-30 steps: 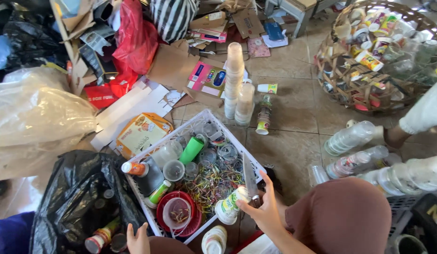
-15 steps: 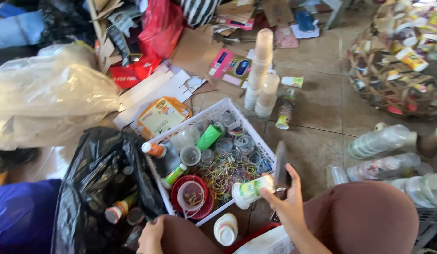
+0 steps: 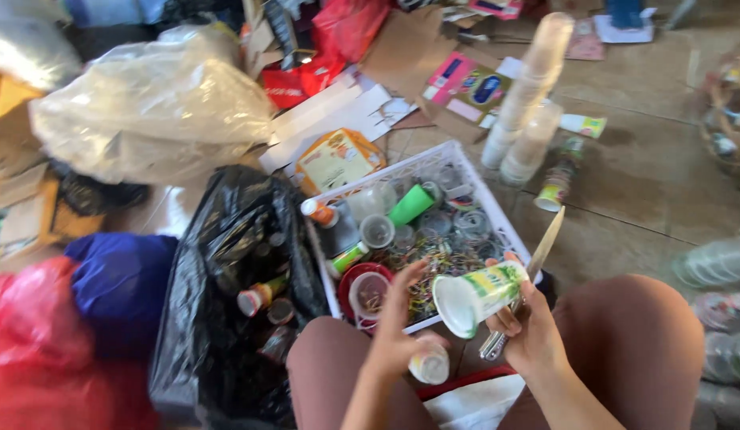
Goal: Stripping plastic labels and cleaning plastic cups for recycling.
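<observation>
My right hand [image 3: 533,338] grips a white plastic cup [image 3: 477,295] with a green and yellow label, lying sideways with its mouth toward me. The same hand holds a knife [image 3: 543,245] whose blade points up past the cup. My left hand [image 3: 395,325] is raised beside the cup's mouth with its fingers spread and nothing in it. A small white bottle [image 3: 430,366] stands just below that hand, between my knees. Both hands hover over the near edge of a white plastic basket [image 3: 421,170].
The basket holds cups, lids, a green cup [image 3: 411,205] and a red bowl [image 3: 362,291]. A black bag [image 3: 226,263] of bottles stands to its left. Stacked clear cups [image 3: 529,87] stand beyond, clear bottles [image 3: 720,263] lie right, and a big clear bag [image 3: 147,103] and cardboard sit behind.
My left hand has risen from my knee to the cup's mouth. My right hand has turned the cup so that its mouth faces me. The view has swung left.
</observation>
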